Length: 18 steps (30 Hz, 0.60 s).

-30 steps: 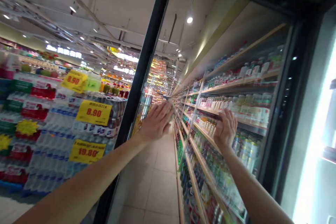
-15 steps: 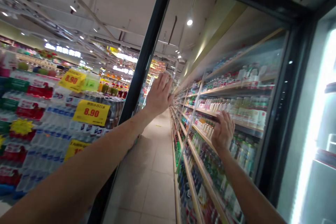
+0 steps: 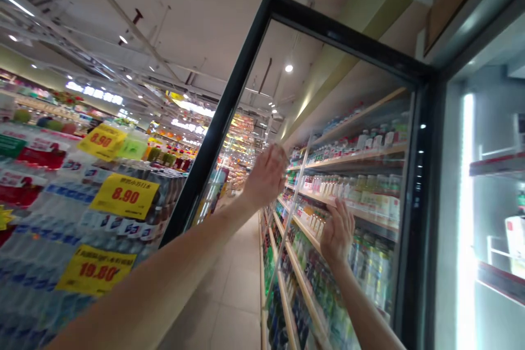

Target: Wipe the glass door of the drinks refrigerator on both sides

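Observation:
A black-framed glass door [image 3: 235, 82] stands swung open in front of me. My left hand [image 3: 266, 175] is raised against its glass, with the fingers bent over what looks like a pale crumpled cloth [image 3: 283, 152]; the hand is blurred and hides most of it. Lower and to the right, my right hand [image 3: 337, 232] lies against the glass. Its fingers point up, a little apart, and nothing shows in it.
Beyond the glass, long shelves [image 3: 314, 240] of bottles run beside a tiled aisle [image 3: 233, 279]. Stacked bottle packs [image 3: 57, 224] with yellow price signs [image 3: 125, 196] stand at left. The lit cooler interior [image 3: 492, 197] is at right.
The view has tilted upward and shifted, so more of the door's top edge and the cooler interior show. My left hand has moved down and right across the glass, closer to the right hand.

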Available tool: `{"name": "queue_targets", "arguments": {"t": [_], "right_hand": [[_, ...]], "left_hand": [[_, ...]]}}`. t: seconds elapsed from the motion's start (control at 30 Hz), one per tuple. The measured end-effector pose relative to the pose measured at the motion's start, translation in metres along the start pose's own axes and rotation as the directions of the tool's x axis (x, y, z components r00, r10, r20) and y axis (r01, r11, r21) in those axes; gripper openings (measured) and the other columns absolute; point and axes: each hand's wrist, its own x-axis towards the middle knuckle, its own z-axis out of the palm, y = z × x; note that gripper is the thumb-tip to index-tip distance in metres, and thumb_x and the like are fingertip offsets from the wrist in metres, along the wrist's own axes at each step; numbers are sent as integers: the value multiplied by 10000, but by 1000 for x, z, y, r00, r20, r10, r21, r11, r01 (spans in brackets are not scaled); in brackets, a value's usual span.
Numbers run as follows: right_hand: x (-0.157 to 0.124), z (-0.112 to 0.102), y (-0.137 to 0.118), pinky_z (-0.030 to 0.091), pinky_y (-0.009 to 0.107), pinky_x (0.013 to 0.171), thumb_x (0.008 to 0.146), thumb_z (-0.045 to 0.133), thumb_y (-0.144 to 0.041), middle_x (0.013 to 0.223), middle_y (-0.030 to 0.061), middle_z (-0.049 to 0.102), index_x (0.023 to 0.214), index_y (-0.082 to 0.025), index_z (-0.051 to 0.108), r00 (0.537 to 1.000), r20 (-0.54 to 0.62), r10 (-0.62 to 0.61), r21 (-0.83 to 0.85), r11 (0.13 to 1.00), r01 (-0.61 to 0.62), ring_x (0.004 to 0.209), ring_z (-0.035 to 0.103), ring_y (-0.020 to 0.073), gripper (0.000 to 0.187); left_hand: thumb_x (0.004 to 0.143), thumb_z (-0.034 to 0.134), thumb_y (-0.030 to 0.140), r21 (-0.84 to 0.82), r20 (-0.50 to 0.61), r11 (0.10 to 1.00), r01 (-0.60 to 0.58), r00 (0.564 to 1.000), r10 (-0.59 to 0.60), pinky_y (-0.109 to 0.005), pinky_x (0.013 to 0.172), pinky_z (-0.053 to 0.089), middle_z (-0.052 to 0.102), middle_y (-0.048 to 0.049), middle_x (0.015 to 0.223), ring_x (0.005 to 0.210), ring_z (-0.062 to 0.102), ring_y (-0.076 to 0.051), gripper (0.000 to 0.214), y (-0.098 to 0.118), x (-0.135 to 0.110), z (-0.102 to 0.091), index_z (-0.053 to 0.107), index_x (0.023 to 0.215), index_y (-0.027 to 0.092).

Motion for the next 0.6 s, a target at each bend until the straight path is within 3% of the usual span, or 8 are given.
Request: {"name": "queue_targets", "arguments": {"t": [0.07,0.13,0.2,0.3,0.37,0.43,0.53,0.6], "right_hand": [[0,0,0,318,491,1038,895,340,-215,1315,143,523,1163,-154,547,1000,-6,-2,-1,1000,2,1294,407,244,344],[-1,0,0,320,496,1036,897,336,-219,1322,142,517,1168,-156,543,1000,3,0,-3,1000,0,1294,406,245,348],[-1,0,0,317,499,1038,897,334,-220,1332,140,508,1180,-158,537,1000,21,6,-5,1000,-6,1299,399,245,354],[-2,0,1,315,497,1040,895,336,-221,1331,139,509,1185,-158,534,1000,23,10,-9,1000,-10,1300,396,243,358],[-2,1,1,315,493,1041,892,336,-217,1324,139,515,1181,-156,538,1000,11,9,-7,1000,-9,1300,397,241,357],[-2,1,1,311,492,1043,892,333,-212,1327,136,513,1178,-158,540,1000,8,8,-1,1000,-8,1302,393,239,358],[-1,0,0,310,496,1041,896,329,-216,1330,143,508,1175,-155,538,1000,14,6,12,1000,-6,1301,394,242,354],[-1,0,0,314,499,1038,898,328,-219,1324,146,512,1175,-154,536,1000,18,4,12,1000,-4,1298,399,246,353]], "left_hand": [[870,415,303,-55,97,948,-315,943,319,-438,1125,194,297,-137,1473,1389,178,-278,514,17,-12,4,372,1345,112],[881,405,303,-99,135,864,-493,854,503,-388,1135,187,324,-86,1469,1384,208,-236,475,28,-16,8,399,1332,154],[889,393,293,-87,128,884,-460,874,468,-391,1132,193,334,-77,1465,1379,220,-232,458,27,-7,8,404,1328,161],[879,411,279,-19,61,990,-143,988,144,-447,1117,208,290,-130,1476,1380,201,-284,492,17,16,6,374,1341,117],[865,433,281,-4,35,999,-33,999,33,-464,1112,207,270,-154,1478,1382,182,-305,524,17,19,7,353,1349,94],[858,450,300,-30,64,978,-208,976,209,-442,1117,200,292,-136,1472,1384,189,-284,529,24,10,9,359,1346,117],[863,450,330,-86,100,857,-508,852,514,-406,1122,198,329,-79,1466,1378,223,-234,506,28,-2,12,375,1342,187],[877,424,321,-63,73,902,-426,900,430,-431,1116,207,329,-77,1466,1374,234,-243,484,20,2,10,378,1342,195]]}}
